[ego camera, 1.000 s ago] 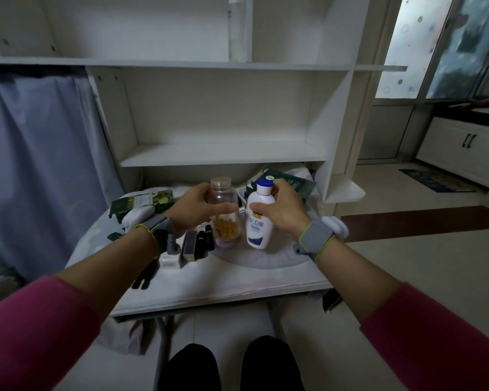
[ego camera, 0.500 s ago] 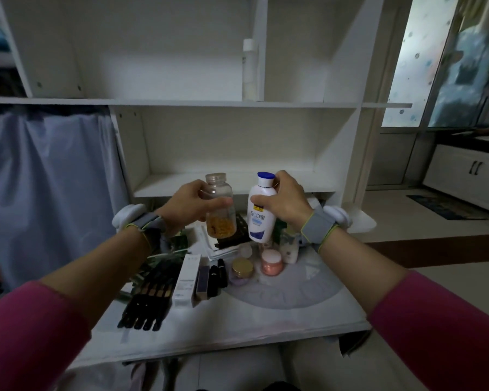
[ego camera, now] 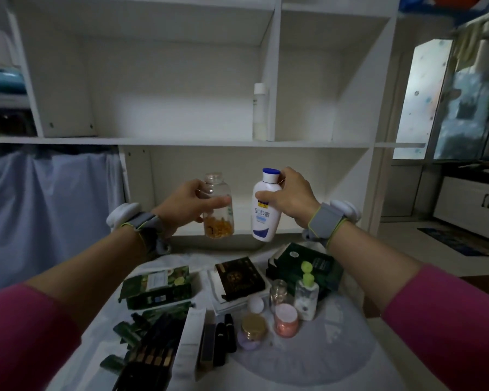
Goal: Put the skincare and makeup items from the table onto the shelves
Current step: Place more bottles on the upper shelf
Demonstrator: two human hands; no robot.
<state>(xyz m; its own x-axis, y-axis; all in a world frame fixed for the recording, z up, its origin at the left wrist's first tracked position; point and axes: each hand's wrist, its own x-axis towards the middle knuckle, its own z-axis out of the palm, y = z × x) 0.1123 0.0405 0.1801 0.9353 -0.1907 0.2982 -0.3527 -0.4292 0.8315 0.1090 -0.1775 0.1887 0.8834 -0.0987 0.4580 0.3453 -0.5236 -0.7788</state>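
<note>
Your left hand [ego camera: 187,204] grips the clear jar [ego camera: 218,207] and your right hand [ego camera: 291,197] the lotion bottle [ego camera: 264,210], both upright at frame centre, before the lower shelf [ego camera: 308,231]

clear jar [ego camera: 218,210], orange capsules at bottom, upright, off table [ego camera: 336,362], in left hand [ego camera: 187,204]. white lotion btl [ego camera: 266,206], blue cap, at its 3 o'clock, slight tilt, in right hand [ego camera: 291,198]. both level w/ lower shelf [ego camera: 291,230]. slim white btl [ego camera: 259,111] upright on upper shelf [ego camera: 181,141], 12 o'clock of lotion btl. pink jar [ego camera: 286,320], gold-lid jar [ego camera: 253,330] on table, 6 o'clock.
</note>
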